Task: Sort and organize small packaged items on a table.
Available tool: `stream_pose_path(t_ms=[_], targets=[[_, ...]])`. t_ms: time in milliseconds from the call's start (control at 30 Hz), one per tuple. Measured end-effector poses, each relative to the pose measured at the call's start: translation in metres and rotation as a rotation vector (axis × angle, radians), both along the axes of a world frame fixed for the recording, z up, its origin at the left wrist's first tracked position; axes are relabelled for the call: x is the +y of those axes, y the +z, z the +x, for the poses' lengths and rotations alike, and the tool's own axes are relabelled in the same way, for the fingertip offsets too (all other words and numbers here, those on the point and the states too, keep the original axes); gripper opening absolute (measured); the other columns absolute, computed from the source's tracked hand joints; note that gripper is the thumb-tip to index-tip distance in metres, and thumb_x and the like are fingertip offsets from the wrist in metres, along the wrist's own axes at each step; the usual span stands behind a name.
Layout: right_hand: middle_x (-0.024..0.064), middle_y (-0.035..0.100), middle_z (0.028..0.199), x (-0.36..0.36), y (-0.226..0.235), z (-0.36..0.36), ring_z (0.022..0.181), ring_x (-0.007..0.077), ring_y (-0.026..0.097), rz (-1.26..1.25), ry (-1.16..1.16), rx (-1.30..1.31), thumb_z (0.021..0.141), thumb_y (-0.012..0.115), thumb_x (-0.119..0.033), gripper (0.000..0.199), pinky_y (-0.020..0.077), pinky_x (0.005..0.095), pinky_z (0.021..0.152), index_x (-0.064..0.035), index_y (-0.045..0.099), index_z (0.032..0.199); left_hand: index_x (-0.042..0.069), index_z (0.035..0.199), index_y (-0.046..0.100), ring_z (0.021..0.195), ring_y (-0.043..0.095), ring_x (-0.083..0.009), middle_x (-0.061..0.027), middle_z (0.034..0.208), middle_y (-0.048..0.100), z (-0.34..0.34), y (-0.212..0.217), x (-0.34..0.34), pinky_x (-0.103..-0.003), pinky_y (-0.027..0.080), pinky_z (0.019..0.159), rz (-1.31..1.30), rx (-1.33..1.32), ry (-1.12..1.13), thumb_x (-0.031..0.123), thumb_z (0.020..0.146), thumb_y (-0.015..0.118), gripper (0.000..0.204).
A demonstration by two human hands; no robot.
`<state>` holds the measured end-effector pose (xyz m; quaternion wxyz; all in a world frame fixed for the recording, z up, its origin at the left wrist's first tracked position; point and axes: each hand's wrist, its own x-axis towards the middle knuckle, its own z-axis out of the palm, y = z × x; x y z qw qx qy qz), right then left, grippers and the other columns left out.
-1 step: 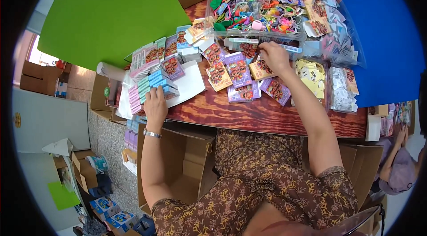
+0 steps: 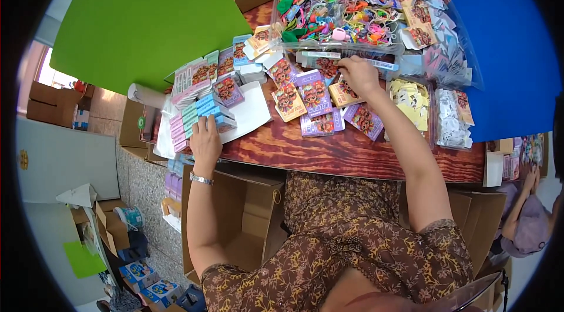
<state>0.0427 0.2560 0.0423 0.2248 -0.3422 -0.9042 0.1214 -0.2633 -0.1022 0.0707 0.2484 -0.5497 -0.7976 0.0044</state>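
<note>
On the left of the table, my left hand (image 2: 205,137) rests with fingers stretched out over the near end of a row of small blue, green and pink boxes (image 2: 194,113). My right hand (image 2: 359,79) reaches in front of the big clear tray (image 2: 338,46). Its fingers are pressed together beside a light-blue-edged small box (image 2: 325,63); what they hold, if anything, is hidden. Just under that hand lies an orange box (image 2: 342,96). Purple boxes (image 2: 315,90) and another orange box (image 2: 288,102) lie scattered between my hands.
Colourful small trinkets fill the tray. To its right are a bin of packets (image 2: 449,53), yellow slips (image 2: 409,106) and white slips (image 2: 451,115). Green (image 2: 147,24) and blue (image 2: 511,53) panels flank the table. An open carton (image 2: 235,206) stands below. Another person's hands (image 2: 531,180) show far right.
My right hand has shifted very slightly to the left. My left hand stays on the row of boxes.
</note>
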Motion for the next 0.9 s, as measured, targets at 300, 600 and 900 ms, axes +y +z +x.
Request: stream_pose_path(t_ms=[300,600,900], targets=[[0.0086,0.062,0.105,0.009,-0.009,0.025,0.102,0.027,0.067,0.227,-0.213,-0.231,0.096,0.054,-0.016,0.026,0.0571,0.0455,0.081,-0.0142,0.061,0.121,0.006,0.125,0.062,0.105,0.061,-0.0366,-0.0163,0.125,0.061,0.053,0.021,0.014,-0.044,0.053,0.086,0.094,-0.154,-0.189,0.008,0.085,0.073,0.042],[0.0092,0.062,0.105,0.031,-0.015,0.064,0.093,0.028,0.071,0.328,-0.164,-0.371,0.095,0.055,-0.016,0.02,0.0581,0.0463,0.075,-0.0143,0.059,0.115,0.006,0.118,0.066,0.102,0.063,-0.0311,-0.013,0.12,0.064,0.159,0.025,0.095,-0.038,0.056,0.079,0.257,-0.528,-0.497,0.008,0.082,0.077,0.038],[0.0049,0.061,0.102,0.001,0.029,0.067,0.098,0.026,0.064,0.392,0.116,-0.261,0.086,0.06,-0.014,0.031,0.0555,0.0401,0.074,-0.0166,0.061,0.118,0.001,0.136,0.055,0.124,0.055,-0.0386,-0.0193,0.133,0.056,0.239,0.028,0.144,-0.047,0.049,0.102,0.305,-0.573,-0.649,0.01,0.082,0.076,0.058]])
